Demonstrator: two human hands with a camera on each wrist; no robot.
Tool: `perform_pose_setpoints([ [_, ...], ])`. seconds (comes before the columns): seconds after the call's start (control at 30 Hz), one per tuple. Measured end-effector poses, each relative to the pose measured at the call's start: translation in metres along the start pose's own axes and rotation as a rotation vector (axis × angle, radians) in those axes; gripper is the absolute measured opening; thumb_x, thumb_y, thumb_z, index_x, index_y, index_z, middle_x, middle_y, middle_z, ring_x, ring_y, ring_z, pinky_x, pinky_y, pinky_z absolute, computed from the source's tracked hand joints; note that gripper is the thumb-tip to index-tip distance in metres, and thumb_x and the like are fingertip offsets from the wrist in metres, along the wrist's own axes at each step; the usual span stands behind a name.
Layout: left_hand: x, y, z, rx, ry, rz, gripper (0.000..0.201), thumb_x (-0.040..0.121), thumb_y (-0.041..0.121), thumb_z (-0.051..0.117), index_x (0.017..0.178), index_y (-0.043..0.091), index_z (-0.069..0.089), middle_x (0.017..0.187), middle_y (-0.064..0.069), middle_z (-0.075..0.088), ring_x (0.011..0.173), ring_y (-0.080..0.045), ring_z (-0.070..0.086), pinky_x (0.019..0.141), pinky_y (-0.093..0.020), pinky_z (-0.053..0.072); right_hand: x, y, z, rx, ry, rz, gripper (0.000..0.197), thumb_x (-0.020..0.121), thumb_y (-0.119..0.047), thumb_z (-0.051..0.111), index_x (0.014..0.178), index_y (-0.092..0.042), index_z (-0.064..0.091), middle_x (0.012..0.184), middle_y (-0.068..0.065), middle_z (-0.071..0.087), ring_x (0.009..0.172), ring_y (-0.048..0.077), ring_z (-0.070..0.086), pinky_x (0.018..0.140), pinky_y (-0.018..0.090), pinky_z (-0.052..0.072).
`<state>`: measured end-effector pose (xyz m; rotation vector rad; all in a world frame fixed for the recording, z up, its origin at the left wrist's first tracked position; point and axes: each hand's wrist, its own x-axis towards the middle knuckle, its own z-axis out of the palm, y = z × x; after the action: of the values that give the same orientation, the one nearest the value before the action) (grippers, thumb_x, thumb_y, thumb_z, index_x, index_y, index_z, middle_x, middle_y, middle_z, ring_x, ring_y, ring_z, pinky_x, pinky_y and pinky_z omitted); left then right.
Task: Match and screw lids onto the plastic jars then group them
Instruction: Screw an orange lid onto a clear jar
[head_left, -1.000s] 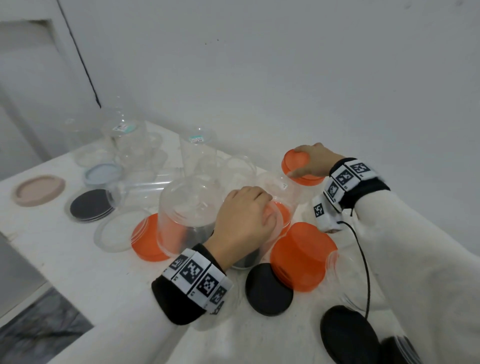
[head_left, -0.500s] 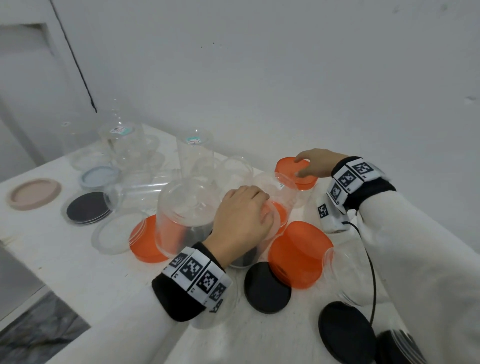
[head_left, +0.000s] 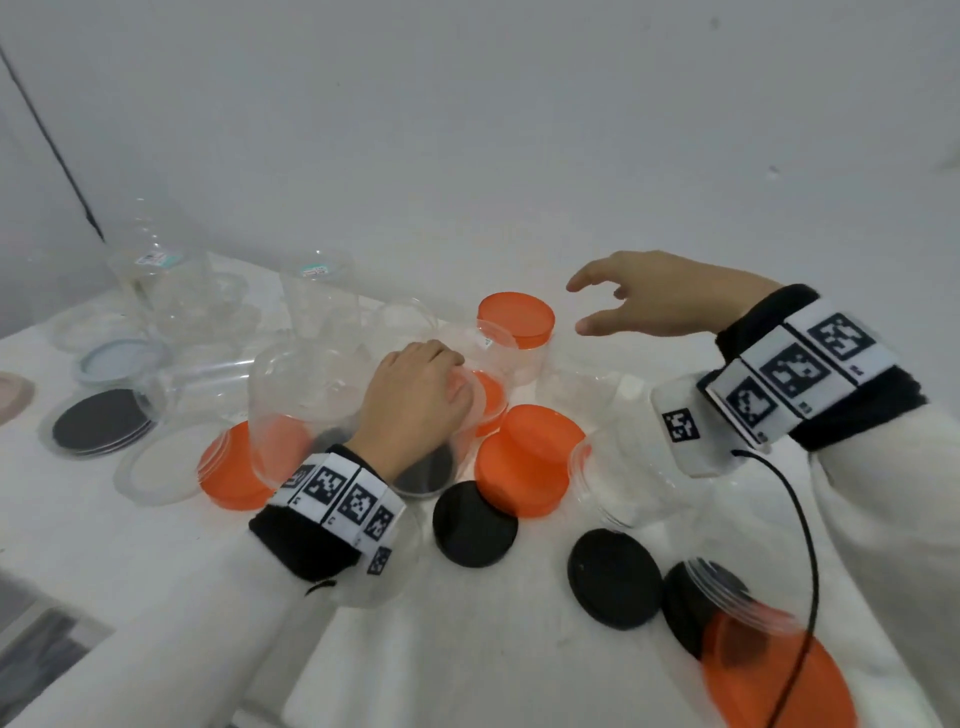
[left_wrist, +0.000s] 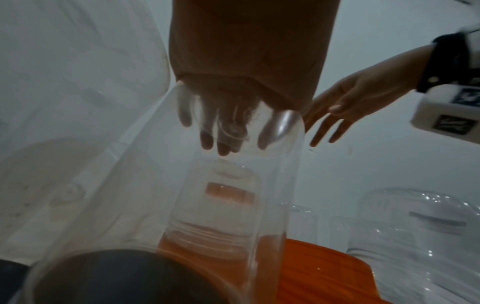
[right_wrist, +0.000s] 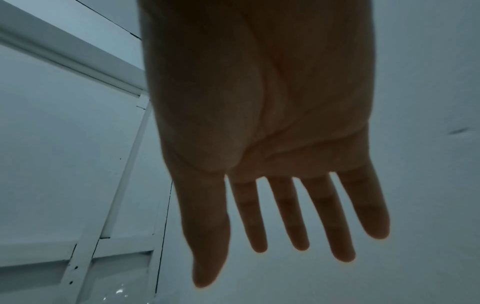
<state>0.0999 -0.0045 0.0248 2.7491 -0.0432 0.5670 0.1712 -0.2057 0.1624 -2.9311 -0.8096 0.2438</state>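
My left hand (head_left: 415, 400) grips the top of a clear plastic jar (head_left: 470, 410) near the middle of the table; through its wall in the left wrist view my curled fingers (left_wrist: 223, 131) show round the jar (left_wrist: 233, 205). A small jar with an orange lid (head_left: 515, 319) stands upright just behind it. My right hand (head_left: 649, 304) hovers empty in the air to the right of that jar, fingers spread (right_wrist: 285, 216). A large orange lid (head_left: 524, 460) and two black lids (head_left: 474, 524) (head_left: 614, 578) lie close in front.
Several clear jars (head_left: 171, 291) crowd the back left. A black lid (head_left: 98, 421), a pale blue lid (head_left: 119, 361), a clear lid (head_left: 156, 470) and another orange lid (head_left: 228, 473) lie at left. A jar on an orange lid (head_left: 769, 670) sits at the near right. The wall (head_left: 519, 130) is close behind.
My right hand has let go of the small orange-lidded jar and lifted away to the right, fingers spread. My left hand has stayed on its clear jar.
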Motion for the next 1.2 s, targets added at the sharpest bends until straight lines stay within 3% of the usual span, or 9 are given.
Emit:
perform_pose_setpoints([
  [0.23,-0.001,0.003,-0.003,0.009,-0.028,-0.009,0.036,0.090,0.024,0.051,0.122,0.010,0.057,0.125,-0.006,0.056,0.115,-0.022,0.048,0.094,-0.033,0.031,-0.062,0.023,0.047,0.049,-0.089,0.008,0.073,0.082,-0.040,0.067,0.143,-0.026,0.030,0.147,-0.003,0.031,0.129,0.016,0.038,0.101,0.026,0.032],
  [0.4,-0.003,0.006,-0.004,-0.008,-0.022,-0.011,0.038,0.091,0.023,0.051,0.126,0.008,0.053,0.126,-0.010,0.056,0.114,-0.026,0.050,0.095,-0.035,0.034,-0.079,0.034,0.085,0.058,-0.112,0.048,0.100,0.073,-0.032,0.078,0.148,-0.029,0.012,0.155,-0.002,0.008,0.138,0.024,0.020,0.110,0.040,0.030],
  [0.5,-0.005,0.009,-0.008,-0.042,0.001,-0.033,0.039,0.090,0.020,0.053,0.125,0.006,0.046,0.119,-0.012,0.058,0.105,-0.027,0.054,0.090,-0.034,0.037,-0.078,0.042,0.098,0.061,-0.139,0.077,0.109,0.068,-0.027,0.082,0.148,-0.030,0.008,0.156,-0.002,0.003,0.140,0.025,0.015,0.110,0.043,0.029],
  [0.63,-0.007,0.015,-0.014,0.005,0.063,0.109,0.031,0.089,0.015,0.055,0.118,0.005,0.051,0.124,-0.010,0.056,0.110,-0.025,0.052,0.093,-0.033,0.037,-0.077,0.052,0.107,0.079,-0.145,0.092,0.114,0.065,-0.023,0.084,0.148,-0.034,0.007,0.155,-0.001,0.005,0.139,0.027,0.018,0.109,0.045,0.032],
  [0.77,-0.019,0.035,-0.015,-0.177,0.152,0.255,0.026,0.086,0.012,0.058,0.112,0.009,0.054,0.118,-0.005,0.056,0.108,-0.018,0.049,0.084,-0.028,0.040,-0.073,0.052,0.114,0.019,-0.094,0.084,0.113,0.063,-0.014,0.084,0.146,-0.037,0.011,0.148,0.001,0.010,0.129,0.027,0.026,0.098,0.041,0.043],
  [0.93,-0.040,0.057,0.006,-0.135,-0.051,0.439,0.026,0.084,0.022,0.061,0.108,0.012,0.057,0.113,-0.002,0.055,0.107,-0.015,0.048,0.089,-0.028,0.041,-0.072,0.052,0.115,0.047,-0.047,0.074,0.100,0.059,-0.003,0.082,0.137,-0.028,0.026,0.146,-0.002,0.013,0.125,0.023,0.033,0.088,0.035,0.050],
  [1.07,-0.041,0.058,0.025,-0.191,-0.186,0.352,0.039,0.082,0.031,0.066,0.115,0.016,0.052,0.119,0.003,0.050,0.110,-0.012,0.044,0.091,-0.023,0.038,-0.079,0.050,0.110,0.092,0.036,0.053,0.093,0.058,0.001,0.082,0.132,-0.017,0.028,0.138,-0.002,0.024,0.104,0.016,0.043,0.064,0.018,0.041],
  [1.1,-0.039,0.058,0.030,-0.211,-0.222,0.319,0.042,0.082,0.032,0.067,0.118,0.016,0.051,0.121,0.003,0.048,0.112,-0.011,0.043,0.092,-0.022,0.036,-0.082,0.050,0.107,0.106,0.082,0.048,0.094,0.057,0.001,0.082,0.132,-0.016,0.028,0.136,-0.001,0.024,0.103,0.017,0.043,0.065,0.019,0.043],
  [1.2,-0.030,0.059,0.043,-0.231,-0.299,0.247,0.053,0.081,0.036,0.068,0.125,0.015,0.046,0.129,0.001,0.045,0.119,-0.013,0.041,0.096,-0.024,0.036,-0.095,0.049,0.093,0.142,0.234,0.058,0.103,0.055,-0.005,0.085,0.138,-0.020,0.028,0.137,0.002,0.020,0.118,0.022,0.038,0.082,0.033,0.051],
])
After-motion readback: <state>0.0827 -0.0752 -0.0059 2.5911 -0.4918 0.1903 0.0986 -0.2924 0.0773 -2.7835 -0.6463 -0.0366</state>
